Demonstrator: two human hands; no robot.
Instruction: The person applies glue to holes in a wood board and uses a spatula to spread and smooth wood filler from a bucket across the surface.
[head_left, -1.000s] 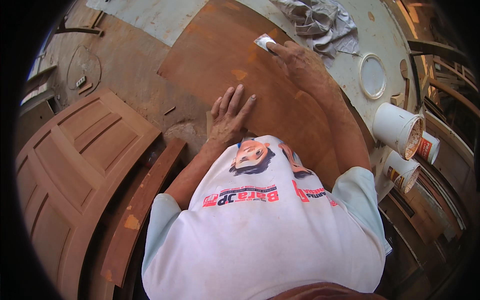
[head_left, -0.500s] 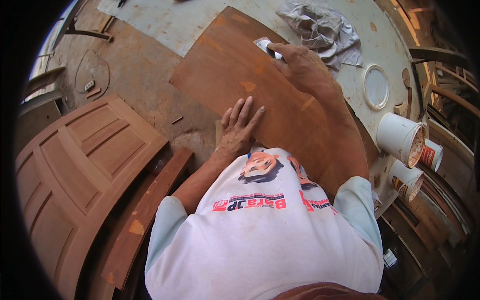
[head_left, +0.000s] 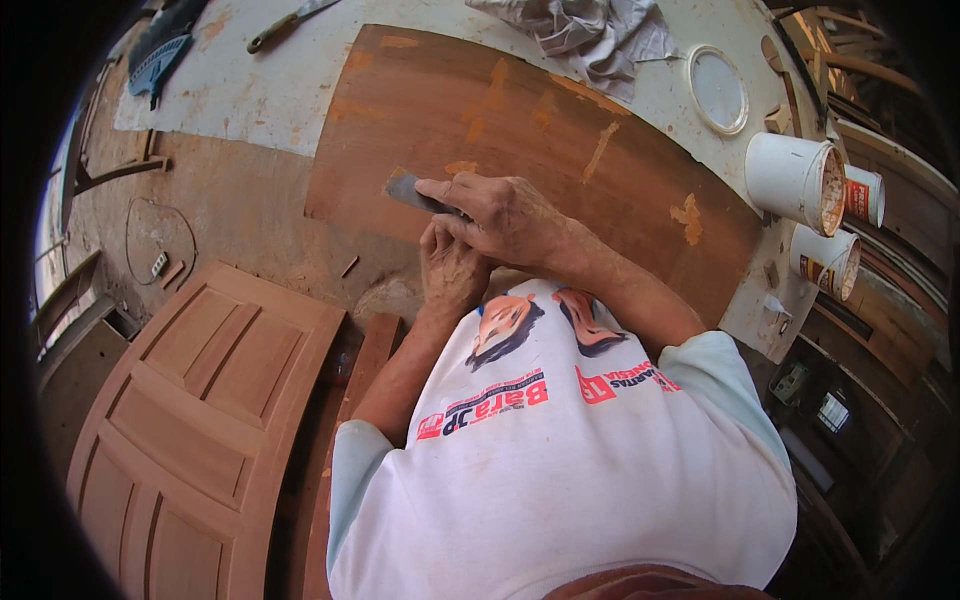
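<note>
My right hand [head_left: 510,222] is closed on a putty knife [head_left: 404,190], its index finger stretched along the flat grey blade. The blade lies over the near left part of a curved brown wooden panel [head_left: 620,190], which is spotted with orange-tan filler patches. Just below, at the panel's near edge, my left hand [head_left: 455,272] has its fingers bent together against the underside of my right hand. What those fingers hold, if anything, is hidden. The panel rests on a pale, stained worktop [head_left: 250,105].
A crumpled grey cloth [head_left: 600,40] and a round white lid [head_left: 718,90] lie beyond the panel. White tubs [head_left: 790,175] stand at the right. A paneled wooden door [head_left: 200,400] leans at the left. Another knife [head_left: 275,33] and a blue dustpan-like object [head_left: 160,65] are at the far left.
My right hand has drawn the putty knife from the panel's far side toward me and left. My left hand, earlier flat on the panel, has curled up beside it. The view has shifted.
</note>
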